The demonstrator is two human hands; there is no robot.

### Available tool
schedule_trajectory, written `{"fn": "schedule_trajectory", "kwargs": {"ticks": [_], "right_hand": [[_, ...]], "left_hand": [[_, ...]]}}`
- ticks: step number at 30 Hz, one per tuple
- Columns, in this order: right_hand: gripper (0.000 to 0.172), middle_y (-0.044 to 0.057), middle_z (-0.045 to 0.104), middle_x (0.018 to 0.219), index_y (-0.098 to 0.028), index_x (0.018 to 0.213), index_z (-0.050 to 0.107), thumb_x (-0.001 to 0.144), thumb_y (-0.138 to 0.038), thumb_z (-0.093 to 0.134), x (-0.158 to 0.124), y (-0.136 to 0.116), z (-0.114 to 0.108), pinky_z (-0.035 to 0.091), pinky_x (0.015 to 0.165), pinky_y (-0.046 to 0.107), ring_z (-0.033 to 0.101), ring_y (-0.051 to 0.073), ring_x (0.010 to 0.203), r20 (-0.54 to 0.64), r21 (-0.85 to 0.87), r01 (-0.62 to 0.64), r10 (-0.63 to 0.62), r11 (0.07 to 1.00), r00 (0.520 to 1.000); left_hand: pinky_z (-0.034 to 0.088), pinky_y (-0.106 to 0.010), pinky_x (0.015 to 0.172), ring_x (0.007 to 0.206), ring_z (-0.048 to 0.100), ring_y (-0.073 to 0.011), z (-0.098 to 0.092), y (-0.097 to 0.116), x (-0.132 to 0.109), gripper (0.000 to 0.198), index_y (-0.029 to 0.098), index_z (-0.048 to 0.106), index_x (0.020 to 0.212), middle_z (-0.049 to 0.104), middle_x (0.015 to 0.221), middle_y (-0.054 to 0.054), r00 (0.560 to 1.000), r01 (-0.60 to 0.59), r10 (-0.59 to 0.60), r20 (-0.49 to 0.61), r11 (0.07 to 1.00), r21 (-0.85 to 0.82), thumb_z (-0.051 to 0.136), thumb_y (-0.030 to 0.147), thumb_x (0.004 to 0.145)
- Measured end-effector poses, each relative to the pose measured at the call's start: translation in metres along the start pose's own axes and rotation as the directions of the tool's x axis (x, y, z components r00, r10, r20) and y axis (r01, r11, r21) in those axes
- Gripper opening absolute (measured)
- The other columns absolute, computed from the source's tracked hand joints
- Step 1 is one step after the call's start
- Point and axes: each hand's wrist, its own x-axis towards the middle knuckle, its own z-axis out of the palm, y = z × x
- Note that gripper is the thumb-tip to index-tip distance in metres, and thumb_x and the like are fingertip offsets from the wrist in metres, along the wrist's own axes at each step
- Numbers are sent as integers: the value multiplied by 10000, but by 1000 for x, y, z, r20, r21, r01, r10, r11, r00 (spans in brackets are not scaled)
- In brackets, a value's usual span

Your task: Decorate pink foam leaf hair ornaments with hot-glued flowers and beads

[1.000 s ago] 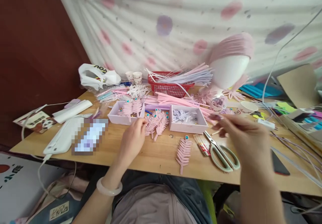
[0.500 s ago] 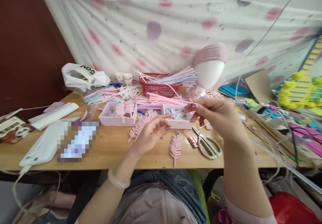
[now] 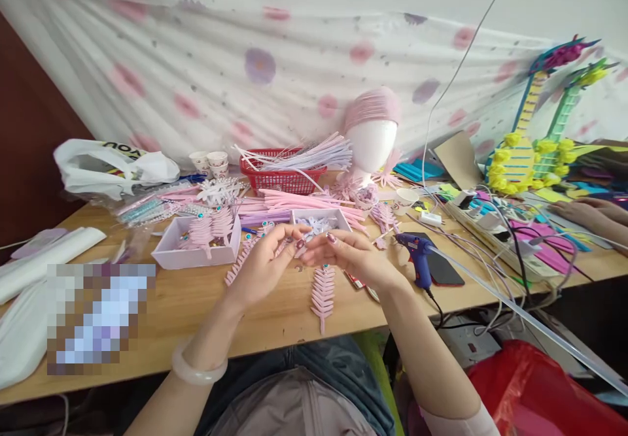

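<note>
My left hand [image 3: 262, 263] and my right hand [image 3: 366, 263] meet over the table, fingertips pinched together. Something small and pale seems to be between them, too small to make out. Just below lies a pink leaf-shaped piece [image 3: 322, 300] of fuzzy stems with a blue gem at its top. Behind my fingers stands a white box [image 3: 336, 219] of small pale pieces, partly covered by my hands. To the left, another white box [image 3: 169, 253] holds more pink leaf pieces [image 3: 200, 233]. My right forearm and hand mostly cover the scissors.
A blue glue gun [image 3: 419, 259] with a long glue stick rests by a dark phone [image 3: 446, 272] on the right. Behind are pink stems [image 3: 309, 202], a red basket [image 3: 279, 181] and a white head form [image 3: 373, 145]. Cables and another person's hand [image 3: 583, 214] are at far right.
My right hand has come down and left to join my left hand at the fingertips. The view has turned right, bringing the glue gun and another person's hands into sight.
</note>
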Motion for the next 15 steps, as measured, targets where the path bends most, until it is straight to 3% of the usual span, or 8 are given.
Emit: {"fn": "schedule_trajectory", "kwargs": {"ticks": [3, 8, 12, 15], "right_hand": [[502, 119, 826, 1156, -239, 1123, 796, 872, -672, 758, -2, -8, -3, 615, 1006, 480, 787, 277, 1103, -82, 53, 94, -90, 994, 993], [419, 129, 802, 1227, -251, 1171, 791, 950, -596, 705, -8, -11, -1, 632, 928, 417, 771, 255, 1116, -134, 13, 171, -168, 985, 977], [403, 99, 819, 1114, -254, 1210, 781, 933, -543, 738, -15, -5, 0, 621, 920, 389, 781, 222, 1009, -183, -55, 127, -135, 990, 974], [477, 83, 808, 913, -198, 1098, 809, 761, -530, 873, -21, 1, -17, 628, 798, 373, 760, 210, 791, -401, -151, 54, -111, 987, 909]], "left_hand": [[549, -349, 934, 948, 709, -216, 9, -11, -6, 278, 226, 679, 870, 746, 940, -41, 998, 67, -67, 0, 998, -13, 839, 452, 838], [563, -377, 952, 871, 717, -198, 20, -12, -13, 387, 210, 665, 922, 725, 839, -18, 991, 126, -132, -20, 974, -188, 863, 524, 814], [609, -377, 880, 776, 685, -165, 21, -13, -11, 371, 184, 654, 911, 667, 785, 13, 984, 138, -172, -55, 912, -385, 900, 433, 789], [620, -361, 834, 762, 674, -142, 17, -17, -8, 214, 172, 649, 925, 654, 804, 33, 969, 110, -206, -134, 851, -513, 824, 289, 886]]}}
